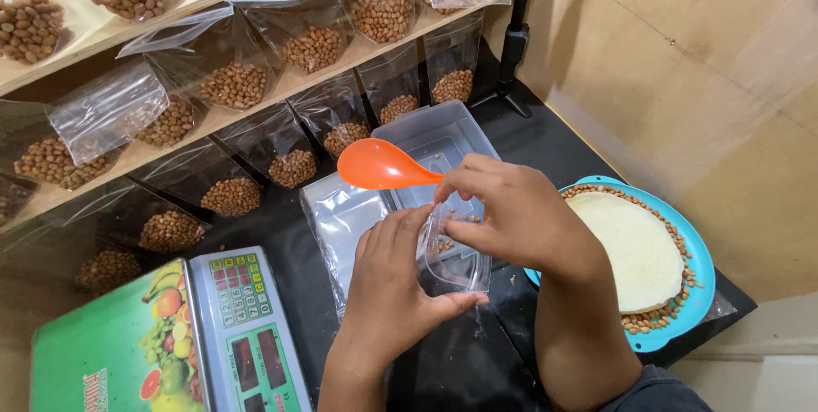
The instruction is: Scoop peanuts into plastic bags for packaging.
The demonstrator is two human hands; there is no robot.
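Nearest, a digital weighing scale with a fruit-printed green platform [128,344] sits at the black surface's [443,369] front left. Just beyond, the left hand [392,280] and right hand [511,216] pinch a small clear plastic zip bag [456,263]; the right also holds an orange plastic spoon [383,165], long axis level, bowl pointing left. A blue tray of peanuts [694,293] nears the right edge. Shelved peanut bags [311,37] crowd behind.

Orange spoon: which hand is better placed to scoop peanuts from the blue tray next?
Right. The right hand already grips the orange spoon and is nearer the blue tray of peanuts. The left hand is busy pinching the small clear bag open, so it likely should stay there.
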